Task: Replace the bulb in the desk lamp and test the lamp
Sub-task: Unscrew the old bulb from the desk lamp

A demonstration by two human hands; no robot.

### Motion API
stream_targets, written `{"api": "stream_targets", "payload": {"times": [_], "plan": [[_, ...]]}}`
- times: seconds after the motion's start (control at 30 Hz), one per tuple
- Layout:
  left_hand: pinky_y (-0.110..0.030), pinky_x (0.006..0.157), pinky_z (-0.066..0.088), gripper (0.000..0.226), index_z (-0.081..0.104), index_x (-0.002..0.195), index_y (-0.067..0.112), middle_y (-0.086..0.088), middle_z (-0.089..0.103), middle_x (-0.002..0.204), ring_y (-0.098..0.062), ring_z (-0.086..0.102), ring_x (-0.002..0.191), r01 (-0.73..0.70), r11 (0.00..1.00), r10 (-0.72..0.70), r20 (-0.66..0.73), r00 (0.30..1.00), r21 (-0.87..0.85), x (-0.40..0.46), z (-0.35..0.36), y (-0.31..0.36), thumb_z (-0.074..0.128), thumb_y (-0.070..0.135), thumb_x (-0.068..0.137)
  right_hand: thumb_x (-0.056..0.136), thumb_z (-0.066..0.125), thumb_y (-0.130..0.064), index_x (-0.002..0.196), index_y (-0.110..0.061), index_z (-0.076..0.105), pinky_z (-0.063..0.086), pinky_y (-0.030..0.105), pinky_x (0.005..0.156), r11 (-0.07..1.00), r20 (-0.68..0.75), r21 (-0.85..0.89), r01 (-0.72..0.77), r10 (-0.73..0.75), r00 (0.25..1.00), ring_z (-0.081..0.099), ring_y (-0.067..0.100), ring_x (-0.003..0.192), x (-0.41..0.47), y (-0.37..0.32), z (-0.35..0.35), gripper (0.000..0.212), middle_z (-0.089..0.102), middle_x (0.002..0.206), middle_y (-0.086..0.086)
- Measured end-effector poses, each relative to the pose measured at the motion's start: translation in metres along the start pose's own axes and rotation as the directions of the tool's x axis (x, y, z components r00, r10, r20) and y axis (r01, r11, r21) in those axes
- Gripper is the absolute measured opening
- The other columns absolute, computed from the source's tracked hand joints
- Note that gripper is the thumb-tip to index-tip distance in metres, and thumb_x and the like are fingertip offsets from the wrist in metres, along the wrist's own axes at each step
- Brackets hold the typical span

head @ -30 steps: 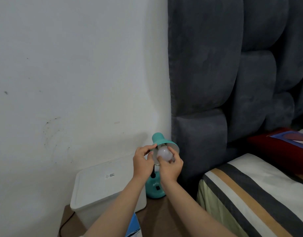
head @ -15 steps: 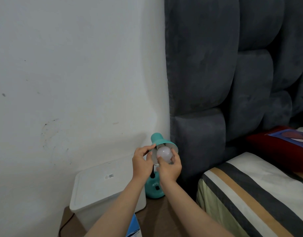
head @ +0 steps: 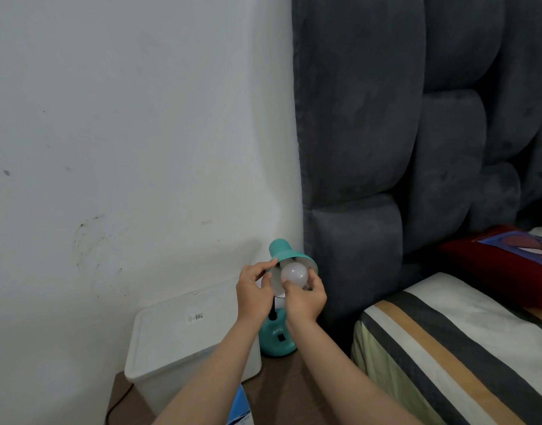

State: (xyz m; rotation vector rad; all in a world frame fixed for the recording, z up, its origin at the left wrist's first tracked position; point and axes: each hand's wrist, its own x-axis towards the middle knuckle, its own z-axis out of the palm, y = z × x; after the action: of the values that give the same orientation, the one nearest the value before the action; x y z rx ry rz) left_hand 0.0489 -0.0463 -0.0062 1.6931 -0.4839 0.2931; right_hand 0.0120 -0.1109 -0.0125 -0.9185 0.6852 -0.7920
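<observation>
A small teal desk lamp stands on a brown bedside table, its base [head: 277, 337] low and its shade [head: 284, 251] tilted toward me. A white round bulb [head: 294, 275] sits in the mouth of the shade, unlit. My right hand [head: 305, 299] grips the bulb from below with its fingertips. My left hand [head: 253, 289] pinches the left rim of the shade and holds it steady. The lamp's neck is mostly hidden behind my hands.
A white lidded plastic box [head: 184, 335] stands left of the lamp against the white wall. A blue carton [head: 240, 406] peeks up at the bottom edge. A dark padded headboard [head: 386, 133] rises to the right, beside a striped bed [head: 453, 348] and a red pillow [head: 502, 259].
My hands stay on the shade and the bulb with almost no shift. The view has drifted slightly.
</observation>
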Motion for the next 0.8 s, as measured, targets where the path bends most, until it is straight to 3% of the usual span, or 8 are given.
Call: {"api": "stream_targets", "payload": {"times": [0.2,0.4,0.6,0.7,0.8], "plan": [[-0.015,0.084,0.044,0.040,0.063,0.091,0.038,-0.001,0.059,0.099,-0.007,0.057,0.093,0.011,1.000,-0.011,-0.007,1.000,-0.017,0.0005,-0.0010,0.0030,0.056,-0.001,0.086,0.072,0.079,-0.006,0.120,-0.015,0.056,0.054,0.043,0.093,0.998,-0.013,0.057,-0.027,0.028,1.000,0.061,0.021,0.104,-0.0023,-0.0062,0.0046,0.054,0.061,0.116,0.004],[-0.017,0.087,0.044,0.040,0.063,0.091,0.038,0.002,0.059,0.100,-0.004,0.056,0.094,0.018,1.000,-0.018,-0.013,1.000,-0.015,0.0010,0.0010,0.0037,0.055,-0.001,0.087,0.073,0.077,-0.002,0.125,-0.007,0.053,0.051,0.034,0.094,0.997,-0.031,0.068,-0.037,0.039,0.999,0.061,0.024,0.110,-0.0016,-0.0040,0.0026,0.058,0.061,0.124,0.010],[-0.024,0.090,0.046,0.040,0.063,0.091,0.038,0.003,0.059,0.099,-0.006,0.057,0.095,0.018,1.000,-0.018,-0.021,1.000,-0.011,0.0010,0.0018,0.0019,0.055,-0.001,0.087,0.073,0.076,-0.002,0.120,-0.016,0.054,0.053,0.040,0.093,1.000,-0.023,0.011,-0.004,0.004,1.000,0.060,0.023,0.108,-0.0027,-0.0054,0.0022,0.054,0.060,0.120,0.005],[-0.022,0.088,0.045,0.044,0.062,0.089,0.042,0.003,0.059,0.099,-0.007,0.057,0.095,0.015,1.000,-0.015,-0.019,1.000,-0.009,0.0004,0.0021,0.0026,0.055,-0.001,0.087,0.075,0.073,0.002,0.121,-0.017,0.055,0.050,0.028,0.086,0.999,0.009,0.029,0.043,-0.044,0.999,0.058,0.016,0.102,-0.0043,-0.0070,0.0010,0.053,0.059,0.114,0.000],[-0.016,0.084,0.044,0.044,0.061,0.088,0.043,0.001,0.059,0.099,-0.007,0.056,0.094,0.016,1.000,-0.016,-0.014,1.000,-0.010,0.0006,0.0019,0.0040,0.055,0.000,0.087,0.078,0.073,-0.004,0.119,-0.016,0.058,0.052,0.031,0.088,0.998,0.009,0.053,0.047,-0.048,0.999,0.058,0.015,0.100,-0.0053,-0.0075,0.0027,0.046,0.061,0.114,0.001]]}}
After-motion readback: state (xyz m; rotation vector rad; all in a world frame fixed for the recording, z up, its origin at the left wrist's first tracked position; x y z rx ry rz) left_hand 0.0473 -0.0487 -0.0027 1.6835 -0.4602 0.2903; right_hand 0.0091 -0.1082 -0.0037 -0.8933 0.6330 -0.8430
